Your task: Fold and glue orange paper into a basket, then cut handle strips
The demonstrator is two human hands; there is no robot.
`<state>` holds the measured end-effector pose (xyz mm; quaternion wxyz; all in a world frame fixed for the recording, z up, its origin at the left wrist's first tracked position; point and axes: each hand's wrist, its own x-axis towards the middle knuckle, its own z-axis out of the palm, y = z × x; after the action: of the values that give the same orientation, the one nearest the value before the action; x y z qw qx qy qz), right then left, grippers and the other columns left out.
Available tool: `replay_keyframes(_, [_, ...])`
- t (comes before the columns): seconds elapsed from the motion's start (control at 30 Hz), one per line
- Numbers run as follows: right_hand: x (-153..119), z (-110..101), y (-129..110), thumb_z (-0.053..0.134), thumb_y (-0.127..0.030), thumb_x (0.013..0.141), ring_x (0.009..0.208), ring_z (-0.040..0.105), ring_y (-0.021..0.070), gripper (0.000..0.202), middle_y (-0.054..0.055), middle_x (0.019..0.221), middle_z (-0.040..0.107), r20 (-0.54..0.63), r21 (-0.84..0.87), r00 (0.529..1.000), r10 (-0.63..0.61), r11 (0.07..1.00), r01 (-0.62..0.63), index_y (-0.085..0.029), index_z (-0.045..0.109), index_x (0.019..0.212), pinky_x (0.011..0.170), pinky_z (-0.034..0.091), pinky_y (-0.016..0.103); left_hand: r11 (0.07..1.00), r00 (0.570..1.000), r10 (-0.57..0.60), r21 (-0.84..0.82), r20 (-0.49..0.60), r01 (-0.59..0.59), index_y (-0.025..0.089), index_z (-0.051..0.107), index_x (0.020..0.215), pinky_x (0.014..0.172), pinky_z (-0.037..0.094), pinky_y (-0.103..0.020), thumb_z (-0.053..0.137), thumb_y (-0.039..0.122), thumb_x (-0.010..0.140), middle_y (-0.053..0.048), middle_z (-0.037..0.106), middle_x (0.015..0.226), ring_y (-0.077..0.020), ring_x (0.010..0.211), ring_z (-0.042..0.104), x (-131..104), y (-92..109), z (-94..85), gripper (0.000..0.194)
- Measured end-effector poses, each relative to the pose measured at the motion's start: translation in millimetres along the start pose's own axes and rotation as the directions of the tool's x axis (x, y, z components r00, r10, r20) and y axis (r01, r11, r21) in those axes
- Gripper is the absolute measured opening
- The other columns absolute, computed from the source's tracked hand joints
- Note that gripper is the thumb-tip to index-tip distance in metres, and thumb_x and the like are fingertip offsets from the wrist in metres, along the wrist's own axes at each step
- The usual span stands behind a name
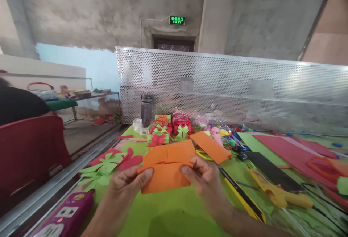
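Where my left grip [130, 178] pinches: orange paper [166, 179], left edge.
Right grip [201, 174]: I clamp its opposite edge.
Glue gun [278, 196]: on the green surface [144, 209], to my right.

Bare, patchy concrete covers the wall [108, 8], and there's the exit sign [177, 20], glowing green above a dark doorway [174, 44]! A grey pillar [219, 12] rises just right of it. Along the far edge of the surface [148, 209] runs a perforated metal panel [223, 72], catching a bright sheen. Off the left edge: a red chair [35, 146], grey floor [88, 139], a metal-framed rack [108, 94], and pale-blue paint [78, 57] low on the wall.
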<state>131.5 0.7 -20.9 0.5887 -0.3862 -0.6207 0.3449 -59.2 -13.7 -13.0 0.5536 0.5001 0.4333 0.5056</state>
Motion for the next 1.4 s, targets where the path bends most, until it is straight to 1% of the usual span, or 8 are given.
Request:
replay_keyframes(0.1, [0.9, -0.2, -0.7, 0.059, -0.04, 0.074, 0.051, 0.026, 0.0092, 0.032, -0.006, 0.053, 0.03, 0.056, 0.004, 0.998, 0.031, 1.0, -0.031, -0.02, 0.041, 0.057, 0.045, 0.023, 0.023, 1.0, 1.0, 0.006, 0.013, -0.005, -0.006, 0.024, 0.075, 0.08, 0.072, 0.052, -0.03, 0.076, 0.043, 0.063, -0.002, 0.075, 0.084, -0.0263, 0.081, 0.066, 0.3, 0.9, -0.2, 0.025])
replay_keyframes(0.3, [0.3, -0.9, 1.4, 0.062, -0.042, 0.07, 0.051, 0.03, 0.0095, 0.033, -0.005, 0.053, 0.033, 0.07, -0.007, 0.996, 0.058, 0.998, -0.058, -0.02, 0.042, 0.056, 0.046, 0.026, 0.023, 1.0, 1.0, -0.01, -0.009, 0.009, 0.011, 0.023, 0.074, 0.087, 0.07, 0.053, -0.029, 0.074, 0.037, 0.067, -0.003, 0.075, 0.085, -0.0245, 0.079, 0.068, -0.3, 0.0, 0.5, 0.024])
replay_keyframes(0.57, [-3.9, -1.6, 3.2, 0.065, -0.041, 0.07, 0.06, 0.045, 0.0137, 0.027, 0.0, 0.062, 0.051, 0.192, 0.058, 0.967, 0.167, 0.982, -0.181, -0.016, 0.055, 0.064, 0.055, 0.037, 0.025, 0.989, 0.998, -0.053, -0.139, 0.017, 0.055, 0.019, 0.073, 0.085, 0.072, 0.054, -0.029, 0.077, 0.028, 0.065, -0.003, 0.075, 0.081, -0.0206, 0.073, 0.069, 0.9, -6.7, 3.1, 0.022])
replay_keyframes(0.8, [-2.2, -3.7, 0.1, 0.064, -0.031, 0.071, 0.069, 0.053, 0.0178, 0.016, 0.002, 0.07, 0.059, 0.282, 0.095, 0.945, 0.168, 0.975, -0.202, -0.015, 0.062, 0.072, 0.064, 0.043, 0.029, 0.968, 0.99, -0.068, -0.23, 0.123, 0.095, 0.019, 0.073, 0.093, 0.068, 0.055, -0.026, 0.081, 0.024, 0.062, -0.004, 0.075, 0.082, -0.0183, 0.069, 0.069, 4.1, -10.7, 2.0, 0.033])
replay_keyframes(1.03, [-4.6, -0.3, 0.0, 0.068, -0.028, 0.069, 0.069, 0.057, 0.0178, 0.02, 0.004, 0.077, 0.066, 0.398, 0.135, 0.895, 0.198, 0.953, -0.271, -0.015, 0.07, 0.085, 0.065, 0.045, 0.029, 0.965, 0.987, -0.088, -0.235, 0.133, 0.117, 0.021, 0.075, 0.08, 0.065, 0.055, -0.024, 0.078, 0.022, 0.064, -0.001, 0.074, 0.071, -0.0144, 0.061, 0.067, 3.4, -18.6, 2.6, 0.017])
replay_keyframes(1.13, [-5.7, 1.6, 0.9, 0.071, -0.03, 0.068, 0.068, 0.058, 0.0174, 0.023, 0.002, 0.073, 0.066, 0.445, 0.183, 0.87, 0.214, 0.929, -0.322, -0.016, 0.071, 0.086, 0.064, 0.046, 0.028, 0.97, 0.984, -0.098, -0.209, 0.15, 0.128, 0.02, 0.075, 0.082, 0.065, 0.054, -0.025, 0.078, 0.024, 0.064, -0.002, 0.073, 0.07, -0.0158, 0.062, 0.067, 2.3, -18.8, 5.4, 0.019])
replay_keyframes(1.27, [-5.4, 1.5, 3.2, 0.07, -0.031, 0.07, 0.069, 0.059, 0.018, 0.019, 0.003, 0.073, 0.066, 0.433, 0.165, 0.874, 0.221, 0.934, -0.318, -0.015, 0.071, 0.08, 0.066, 0.046, 0.029, 0.977, 0.979, -0.113, -0.16, 0.17, 0.141, 0.019, 0.075, 0.087, 0.065, 0.052, -0.025, 0.078, 0.026, 0.064, -0.004, 0.074, 0.074, -0.0172, 0.066, 0.067, 1.2, -17.1, 8.8, 0.024])
replay_keyframes(1.4, [-5.6, 1.2, 5.8, 0.069, -0.033, 0.071, 0.072, 0.06, 0.0182, 0.021, 0.002, 0.077, 0.067, 0.463, 0.206, 0.862, 0.208, 0.92, -0.333, -0.017, 0.071, 0.085, 0.069, 0.046, 0.03, 0.979, 0.981, -0.128, -0.141, 0.144, 0.149, 0.02, 0.075, 0.086, 0.064, 0.052, -0.026, 0.078, 0.028, 0.063, -0.003, 0.073, 0.072, -0.0171, 0.064, 0.066, -0.4, -18.1, 9.6, 0.025])
